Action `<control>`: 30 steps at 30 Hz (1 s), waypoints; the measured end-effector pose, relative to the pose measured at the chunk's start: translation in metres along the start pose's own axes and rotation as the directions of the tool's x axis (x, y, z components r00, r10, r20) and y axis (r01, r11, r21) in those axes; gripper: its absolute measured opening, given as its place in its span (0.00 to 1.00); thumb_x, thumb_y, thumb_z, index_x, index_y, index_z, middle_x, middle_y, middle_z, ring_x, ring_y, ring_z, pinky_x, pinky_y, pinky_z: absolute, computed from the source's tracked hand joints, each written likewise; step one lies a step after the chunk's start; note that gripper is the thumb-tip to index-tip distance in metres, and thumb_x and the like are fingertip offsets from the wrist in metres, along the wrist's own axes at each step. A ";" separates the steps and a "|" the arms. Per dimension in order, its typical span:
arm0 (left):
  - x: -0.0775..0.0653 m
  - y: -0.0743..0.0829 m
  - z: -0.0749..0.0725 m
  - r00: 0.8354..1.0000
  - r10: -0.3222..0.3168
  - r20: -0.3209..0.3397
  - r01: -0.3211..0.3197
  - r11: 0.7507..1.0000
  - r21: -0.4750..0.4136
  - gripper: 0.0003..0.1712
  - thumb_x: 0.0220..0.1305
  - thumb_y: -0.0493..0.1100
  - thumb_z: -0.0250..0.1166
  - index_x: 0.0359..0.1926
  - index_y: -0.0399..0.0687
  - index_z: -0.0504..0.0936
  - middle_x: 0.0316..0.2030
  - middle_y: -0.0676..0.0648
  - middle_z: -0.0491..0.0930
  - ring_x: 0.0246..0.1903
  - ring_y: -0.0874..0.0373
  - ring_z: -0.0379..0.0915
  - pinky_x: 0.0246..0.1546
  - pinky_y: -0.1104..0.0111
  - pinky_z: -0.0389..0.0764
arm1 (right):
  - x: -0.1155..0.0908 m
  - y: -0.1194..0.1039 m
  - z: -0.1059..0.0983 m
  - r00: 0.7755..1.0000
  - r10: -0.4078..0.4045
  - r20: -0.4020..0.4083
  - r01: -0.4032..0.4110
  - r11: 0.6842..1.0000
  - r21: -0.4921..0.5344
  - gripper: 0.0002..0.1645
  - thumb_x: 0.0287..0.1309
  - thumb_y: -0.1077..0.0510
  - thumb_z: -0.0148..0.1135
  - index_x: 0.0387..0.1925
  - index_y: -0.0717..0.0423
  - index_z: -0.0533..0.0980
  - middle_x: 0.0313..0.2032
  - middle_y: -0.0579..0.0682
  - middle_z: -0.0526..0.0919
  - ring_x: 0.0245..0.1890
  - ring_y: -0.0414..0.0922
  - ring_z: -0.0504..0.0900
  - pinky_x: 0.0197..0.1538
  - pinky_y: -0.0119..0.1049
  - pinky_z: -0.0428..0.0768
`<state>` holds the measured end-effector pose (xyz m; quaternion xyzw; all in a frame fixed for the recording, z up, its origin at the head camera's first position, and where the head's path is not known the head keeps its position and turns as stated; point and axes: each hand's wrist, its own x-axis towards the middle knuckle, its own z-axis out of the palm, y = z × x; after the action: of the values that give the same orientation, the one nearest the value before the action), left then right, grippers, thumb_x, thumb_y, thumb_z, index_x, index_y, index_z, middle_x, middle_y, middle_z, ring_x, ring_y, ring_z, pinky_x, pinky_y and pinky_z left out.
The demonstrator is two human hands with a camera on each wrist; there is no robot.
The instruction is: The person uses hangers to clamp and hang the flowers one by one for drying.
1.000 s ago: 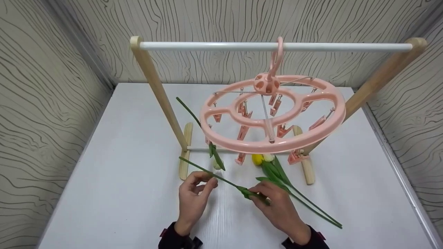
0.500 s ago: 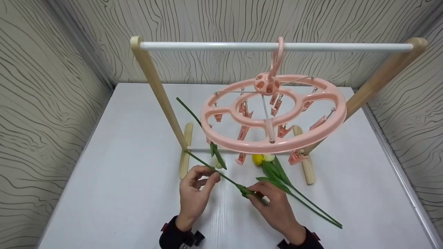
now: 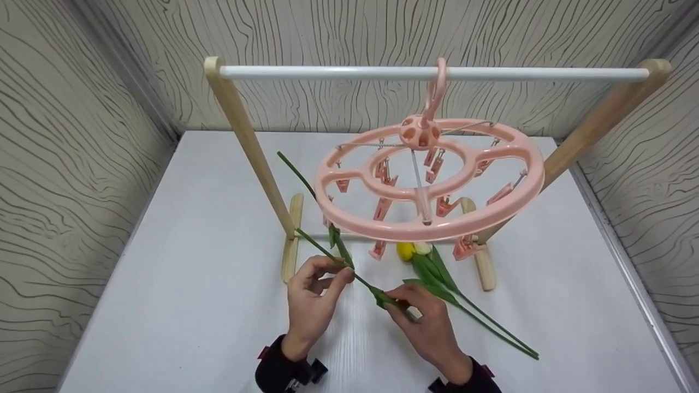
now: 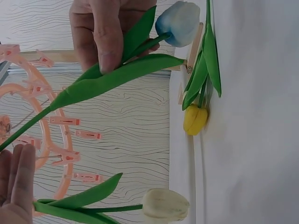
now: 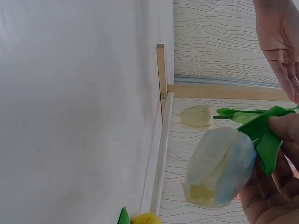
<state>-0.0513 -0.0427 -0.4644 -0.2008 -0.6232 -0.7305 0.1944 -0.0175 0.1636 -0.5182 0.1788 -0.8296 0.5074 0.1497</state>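
Table [image 3: 191,284]: we see a yellow tulip [image 3: 405,251] and white tulip [image 3: 422,248] laid here, likely for reach.
Rack [image 3: 250,143]: lends the hanger [image 3: 421,203] height.
Hanger: hooked over the bar [image 3: 327,72], we judge, so clips [image 3: 469,248] dangle freely.
Blue tulip [image 4: 100,86]: held off the table, nearer us than the hanger.
Left hand [image 3: 311,308]: pinching the stem [image 3: 363,280].
Right hand [image 3: 431,327]: pinching leaves [image 4: 145,66] by the bloom [image 4: 180,24]; two grips likely steady it.

My L hand [image 3: 310,300] & R hand [image 3: 428,322] are bare. Blk L sleeve [image 3: 277,364] & blk R sleeve [image 3: 473,380], each w/ sm. red tab [image 3: 263,352] on outer side, boxy blk piece [image 3: 318,370] on inner.
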 end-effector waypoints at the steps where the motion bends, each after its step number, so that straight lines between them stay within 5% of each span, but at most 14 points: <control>1: -0.001 -0.003 0.000 1.000 -0.004 0.001 0.004 1.000 -0.007 0.11 0.55 0.19 0.64 0.39 0.30 0.76 0.35 0.37 0.80 0.33 0.50 0.81 0.29 0.62 0.86 | 0.001 -0.001 0.001 1.000 -0.012 -0.013 0.012 1.000 -0.002 0.17 0.53 0.66 0.71 0.41 0.44 0.82 0.36 0.41 0.80 0.30 0.37 0.80 0.31 0.30 0.83; 9: -0.005 -0.017 0.001 1.000 -0.002 -0.002 0.002 0.998 -0.068 0.10 0.59 0.23 0.64 0.41 0.34 0.77 0.36 0.37 0.79 0.33 0.47 0.81 0.31 0.57 0.86 | 0.005 -0.016 0.009 0.994 -0.071 -0.082 0.071 0.997 0.005 0.20 0.43 0.77 0.72 0.38 0.57 0.82 0.33 0.49 0.80 0.28 0.42 0.80 0.30 0.32 0.82; 20: 0.001 -0.009 0.003 0.999 0.034 0.007 -0.033 0.991 -0.127 0.09 0.58 0.23 0.64 0.39 0.33 0.78 0.36 0.35 0.78 0.33 0.44 0.81 0.31 0.56 0.85 | 0.003 -0.016 0.015 0.994 -0.060 -0.093 0.066 0.996 0.057 0.20 0.45 0.75 0.72 0.40 0.54 0.82 0.34 0.46 0.81 0.30 0.40 0.81 0.32 0.31 0.83; 24: 0.003 -0.007 0.001 0.999 0.048 0.013 -0.046 0.992 -0.119 0.09 0.58 0.22 0.65 0.38 0.33 0.78 0.35 0.36 0.77 0.34 0.46 0.81 0.30 0.57 0.86 | -0.001 0.000 0.017 0.994 -0.089 -0.057 0.094 0.992 0.083 0.21 0.49 0.71 0.73 0.45 0.51 0.81 0.37 0.45 0.81 0.31 0.39 0.82 0.32 0.32 0.83; 30: 0.008 -0.003 -0.003 0.998 0.064 0.016 -0.062 0.993 -0.103 0.09 0.58 0.22 0.65 0.38 0.33 0.79 0.35 0.36 0.77 0.33 0.46 0.81 0.30 0.57 0.86 | 0.008 -0.011 0.007 0.994 -0.106 -0.031 0.108 0.991 0.075 0.24 0.48 0.69 0.74 0.48 0.51 0.80 0.37 0.45 0.80 0.32 0.39 0.81 0.31 0.37 0.84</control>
<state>-0.0601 -0.0452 -0.4627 -0.2371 -0.5800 -0.7531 0.2005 -0.0201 0.1516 -0.5097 0.2221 -0.7965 0.5324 0.1809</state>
